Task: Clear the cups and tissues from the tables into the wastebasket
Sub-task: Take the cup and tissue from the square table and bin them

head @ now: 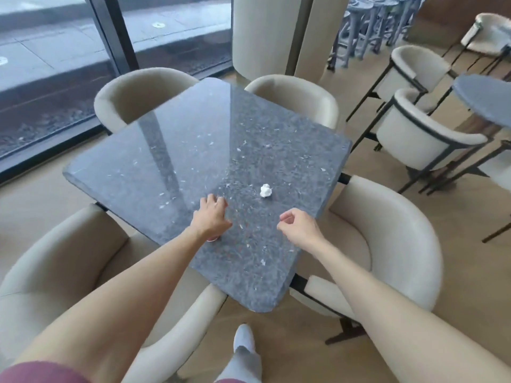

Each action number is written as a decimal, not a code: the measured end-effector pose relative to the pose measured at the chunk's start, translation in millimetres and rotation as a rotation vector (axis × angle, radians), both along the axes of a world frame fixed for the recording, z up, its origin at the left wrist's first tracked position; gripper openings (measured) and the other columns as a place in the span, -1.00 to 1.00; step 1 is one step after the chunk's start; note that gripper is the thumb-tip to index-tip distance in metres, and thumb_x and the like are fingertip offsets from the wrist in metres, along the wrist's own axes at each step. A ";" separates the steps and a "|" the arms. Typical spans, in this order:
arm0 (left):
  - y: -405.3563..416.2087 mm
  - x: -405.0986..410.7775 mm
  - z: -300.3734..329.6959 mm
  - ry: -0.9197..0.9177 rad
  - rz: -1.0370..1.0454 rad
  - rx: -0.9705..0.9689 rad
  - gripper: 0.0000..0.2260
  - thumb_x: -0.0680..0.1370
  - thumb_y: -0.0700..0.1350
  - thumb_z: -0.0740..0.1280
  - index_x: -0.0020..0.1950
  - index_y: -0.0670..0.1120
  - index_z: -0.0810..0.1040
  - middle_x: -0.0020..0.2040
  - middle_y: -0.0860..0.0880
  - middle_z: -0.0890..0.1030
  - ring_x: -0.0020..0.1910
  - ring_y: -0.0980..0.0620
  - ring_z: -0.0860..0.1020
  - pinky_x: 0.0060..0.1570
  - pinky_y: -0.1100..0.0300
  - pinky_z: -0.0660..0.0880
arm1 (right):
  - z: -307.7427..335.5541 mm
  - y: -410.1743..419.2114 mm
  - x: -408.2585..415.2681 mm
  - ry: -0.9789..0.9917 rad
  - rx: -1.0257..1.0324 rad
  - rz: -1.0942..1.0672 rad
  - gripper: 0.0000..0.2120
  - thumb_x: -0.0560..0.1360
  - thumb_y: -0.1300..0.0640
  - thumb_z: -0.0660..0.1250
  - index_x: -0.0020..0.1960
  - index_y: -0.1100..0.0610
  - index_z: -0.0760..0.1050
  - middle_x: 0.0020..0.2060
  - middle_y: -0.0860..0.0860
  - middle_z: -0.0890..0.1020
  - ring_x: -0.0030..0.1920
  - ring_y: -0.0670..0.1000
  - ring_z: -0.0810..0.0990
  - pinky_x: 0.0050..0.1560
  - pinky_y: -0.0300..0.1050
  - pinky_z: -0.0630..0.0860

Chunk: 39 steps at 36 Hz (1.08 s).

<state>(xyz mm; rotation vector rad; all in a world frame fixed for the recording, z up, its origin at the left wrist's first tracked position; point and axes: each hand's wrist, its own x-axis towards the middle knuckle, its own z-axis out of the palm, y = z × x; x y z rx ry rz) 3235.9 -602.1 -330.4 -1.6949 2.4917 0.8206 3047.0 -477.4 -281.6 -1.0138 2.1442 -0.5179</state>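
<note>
Head view, and we're looking down on a dark speckled stone table (177,150), set corner-on to us, with four cream tub chairs tucked in around it. Our left hand (211,218) is out over the near part of the tabletop, knuckles up, fingers curled downward around something beneath the palm. Only a pale, pinkish rim (213,239) peeks out under the wrist, sitting on the table; it could be a cup, but we can't tell for sure, so much of it is hidden. Whether the fingers are actually clamped on it, we can't tell either.

Our right hand (300,228) hovers to the right of the left one, near the table's right edge, loosely curled, thumb and forefinger close together with nothing between them. It holds nothing.

Just beyond the two hands, a little nearer the right one, lies a crumpled white tissue (266,191), resting on the tabletop and touched by neither hand.

Down at the near edge we see a grey-socked foot (243,341) on the wood floor. Far left, big windows (55,64); far right, more cream chairs and another round grey table (486,98).
</note>
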 end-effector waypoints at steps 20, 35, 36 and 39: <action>-34.1 -25.0 -48.2 -0.014 0.401 0.137 -0.45 0.42 0.01 0.39 0.32 -0.18 0.33 0.27 -0.17 0.39 0.30 -0.18 0.34 0.26 -0.04 0.41 | -53.7 -138.9 -39.9 0.102 0.122 0.363 -0.68 0.46 0.09 0.31 0.21 0.09 0.48 0.15 0.05 0.58 0.19 0.12 0.54 0.19 0.01 0.49; -37.0 -70.1 -17.1 0.382 1.026 0.171 -0.41 0.39 0.13 0.42 0.39 0.02 0.44 0.25 -0.11 0.37 0.30 -0.11 0.42 0.31 -0.02 0.43 | -127.4 -208.0 -74.8 0.250 0.208 0.517 -0.45 0.50 0.18 0.35 0.45 0.10 0.30 0.40 0.20 0.27 0.38 0.31 0.30 0.33 0.09 0.35; -33.2 -71.0 -19.3 0.378 1.041 0.180 -0.41 0.39 0.13 0.42 0.40 0.02 0.44 0.25 -0.11 0.37 0.30 -0.10 0.42 0.30 -0.02 0.44 | -133.2 -209.3 -76.3 0.259 0.222 0.542 -0.42 0.50 0.18 0.34 0.48 0.08 0.27 0.42 0.19 0.24 0.39 0.32 0.29 0.33 0.12 0.35; -21.5 -70.3 -24.5 0.372 1.080 0.195 -0.40 0.39 0.13 0.43 0.40 0.01 0.44 0.27 -0.11 0.36 0.31 -0.09 0.41 0.30 0.00 0.44 | -151.3 -209.4 -79.3 0.290 0.287 0.614 -0.39 0.50 0.20 0.33 0.50 0.06 0.23 0.45 0.19 0.19 0.38 0.35 0.28 0.32 0.15 0.36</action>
